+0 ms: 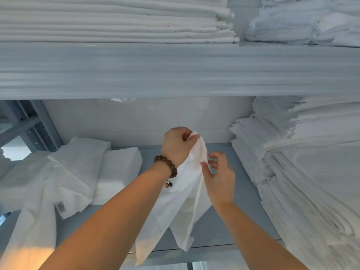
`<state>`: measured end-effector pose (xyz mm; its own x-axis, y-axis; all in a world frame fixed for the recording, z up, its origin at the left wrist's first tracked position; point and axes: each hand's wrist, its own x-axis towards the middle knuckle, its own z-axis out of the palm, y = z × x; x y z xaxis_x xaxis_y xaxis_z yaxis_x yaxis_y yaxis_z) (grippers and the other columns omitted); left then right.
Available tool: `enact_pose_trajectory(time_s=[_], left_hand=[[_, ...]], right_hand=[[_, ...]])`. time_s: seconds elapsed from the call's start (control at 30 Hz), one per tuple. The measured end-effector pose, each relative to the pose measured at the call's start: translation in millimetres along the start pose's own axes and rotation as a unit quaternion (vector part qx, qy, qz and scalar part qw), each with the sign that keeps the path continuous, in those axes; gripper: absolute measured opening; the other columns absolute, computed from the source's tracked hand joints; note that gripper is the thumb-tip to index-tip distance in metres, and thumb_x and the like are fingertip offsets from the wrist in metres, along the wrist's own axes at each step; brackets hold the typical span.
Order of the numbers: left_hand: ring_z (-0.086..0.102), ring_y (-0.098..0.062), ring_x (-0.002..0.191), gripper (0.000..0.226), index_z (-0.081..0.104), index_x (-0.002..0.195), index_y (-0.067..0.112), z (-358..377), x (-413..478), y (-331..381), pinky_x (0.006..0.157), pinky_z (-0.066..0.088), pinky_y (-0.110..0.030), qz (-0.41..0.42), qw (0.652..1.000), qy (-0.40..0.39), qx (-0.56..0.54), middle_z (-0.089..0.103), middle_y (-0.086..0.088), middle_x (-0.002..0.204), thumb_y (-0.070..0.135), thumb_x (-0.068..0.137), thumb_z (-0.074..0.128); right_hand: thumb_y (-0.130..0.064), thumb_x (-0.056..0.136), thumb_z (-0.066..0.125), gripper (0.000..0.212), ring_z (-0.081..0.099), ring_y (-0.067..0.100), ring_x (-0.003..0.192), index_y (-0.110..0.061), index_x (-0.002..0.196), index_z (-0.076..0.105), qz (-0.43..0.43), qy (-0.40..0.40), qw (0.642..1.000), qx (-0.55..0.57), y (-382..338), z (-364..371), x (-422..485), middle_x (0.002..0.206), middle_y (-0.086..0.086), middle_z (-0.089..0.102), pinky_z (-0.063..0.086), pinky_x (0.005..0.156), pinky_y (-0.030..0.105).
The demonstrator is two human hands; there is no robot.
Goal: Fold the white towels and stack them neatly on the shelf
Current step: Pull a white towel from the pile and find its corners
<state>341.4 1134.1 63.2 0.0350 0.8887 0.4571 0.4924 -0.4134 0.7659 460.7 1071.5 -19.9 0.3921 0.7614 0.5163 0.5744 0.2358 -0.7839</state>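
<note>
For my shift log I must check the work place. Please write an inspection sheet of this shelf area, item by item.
Surface: grey shelf board, partly covered with towels.
Job's things: one white towel hangs unfolded from the hands; tall folded stack at right; small folded stack at left; upper-shelf stacks above.
Clutter: loose towels, unfolded, heaped at left, one showing a label.
Grippers: left hand pinches the towel's top; right hand has its fingers spread, thumb at the towel's edge.
Cables: nothing seen.
Surroundings: white tiled wall; metal shelf upright; bead bracelet on the left wrist.
</note>
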Motion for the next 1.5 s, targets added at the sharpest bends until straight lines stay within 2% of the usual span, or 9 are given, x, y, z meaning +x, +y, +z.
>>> enact_pose_trajectory(time_s=[0.33,0.5,0.6,0.7,0.9,0.97,1.07,1.37,1.5], left_hand=[[0.05,0.0,0.049,0.026,0.063,0.061,0.012,-7.8,-7.7,32.7,0.049,0.036,-0.008,-0.01,0.998,0.021,-0.053,0.056,0.01,0.053,0.028,0.08,0.07],[0.048,0.003,0.046,0.026,0.063,0.058,0.013,-16.0,-23.4,49.0,0.045,0.034,-0.006,-0.034,0.996,0.015,-0.085,0.055,0.012,0.048,0.026,0.079,0.071],[0.048,0.003,0.046,0.025,0.063,0.058,0.017,-20.0,-33.8,63.5,0.046,0.036,-0.007,-0.025,0.994,0.012,-0.11,0.055,0.015,0.048,0.025,0.08,0.072],[0.044,0.001,0.045,0.025,0.061,0.059,0.015,-26.0,-43.0,80.0,0.046,0.035,-0.009,0.014,0.995,0.035,-0.096,0.052,0.01,0.051,0.023,0.08,0.071],[0.045,-0.011,0.057,0.023,0.064,0.073,0.0,-37.8,-63.5,109.8,0.052,0.036,-0.017,0.039,0.995,0.071,-0.055,0.055,-0.007,0.064,0.02,0.083,0.068],[0.048,-0.012,0.061,0.022,0.066,0.076,0.001,-43.0,-71.9,115.9,0.054,0.038,-0.018,0.037,0.996,0.079,-0.031,0.06,-0.01,0.069,0.021,0.085,0.066],[0.047,-0.002,0.056,0.016,0.065,0.072,0.012,-56.9,-82.7,120.7,0.051,0.036,-0.01,0.029,0.994,0.105,-0.015,0.058,0.001,0.065,0.021,0.086,0.064],[0.049,-0.007,0.06,0.014,0.067,0.086,0.012,-133.7,-110.3,98.2,0.054,0.041,-0.015,-0.045,0.975,0.217,0.029,0.057,0.002,0.07,0.023,0.086,0.059],[0.047,-0.009,0.06,0.021,0.065,0.086,0.007,-171.0,-115.0,79.8,0.056,0.04,-0.022,-0.069,0.966,0.245,0.053,0.056,-0.002,0.072,0.026,0.086,0.056]], right_hand=[[-0.016,0.091,0.059,0.008,0.056,0.018,0.06,-0.017,0.091,0.051,-0.007,0.06,0.998,-0.031,-5.9,-16.0,-29.6,0.069,-0.002,0.059,0.048,0.053,0.036],[-0.016,0.089,0.062,0.013,0.049,0.007,0.059,-0.022,0.1,0.061,-0.005,0.069,0.998,-0.009,-2.5,-35.8,-36.1,0.065,-0.013,0.05,0.039,0.056,0.017],[-0.016,0.086,0.065,0.004,0.05,0.01,0.063,-0.017,0.089,0.063,-0.019,0.032,0.999,0.008,-4.5,-42.0,-42.5,0.068,-0.011,0.053,0.042,0.061,0.021],[-0.02,0.086,0.064,0.023,0.049,0.013,0.06,-0.014,0.068,0.052,-0.033,0.005,0.999,-0.026,-1.2,-52.0,-53.9,0.064,-0.004,0.053,0.036,0.055,0.021],[-0.022,0.088,0.064,0.032,0.042,0.013,0.057,-0.012,0.061,0.05,-0.042,-0.056,0.995,-0.066,15.0,-91.9,-77.4,0.061,-0.007,0.042,0.028,0.057,0.024],[-0.024,0.087,0.065,0.044,0.04,0.017,0.055,-0.02,0.053,0.037,-0.023,-0.101,0.993,-0.051,20.3,-104.6,-79.8,0.056,-0.007,0.037,0.028,0.056,0.029],[-0.031,0.086,0.066,0.044,0.042,0.022,0.056,-0.01,0.055,0.043,0.017,-0.172,0.985,-0.026,28.8,-117.9,-81.3,0.056,0.005,0.043,0.034,0.057,0.039],[-0.029,0.087,0.066,0.052,0.028,0.003,0.037,-0.025,0.044,0.036,0.052,-0.329,0.943,0.026,30.4,-126.4,-74.3,0.04,-0.012,0.031,0.019,0.043,0.018],[-0.031,0.085,0.068,0.049,0.03,0.008,0.044,-0.022,0.049,0.035,0.06,-0.37,0.927,-0.026,35.7,-120.2,-74.3,0.049,-0.008,0.031,0.022,0.048,0.026]])
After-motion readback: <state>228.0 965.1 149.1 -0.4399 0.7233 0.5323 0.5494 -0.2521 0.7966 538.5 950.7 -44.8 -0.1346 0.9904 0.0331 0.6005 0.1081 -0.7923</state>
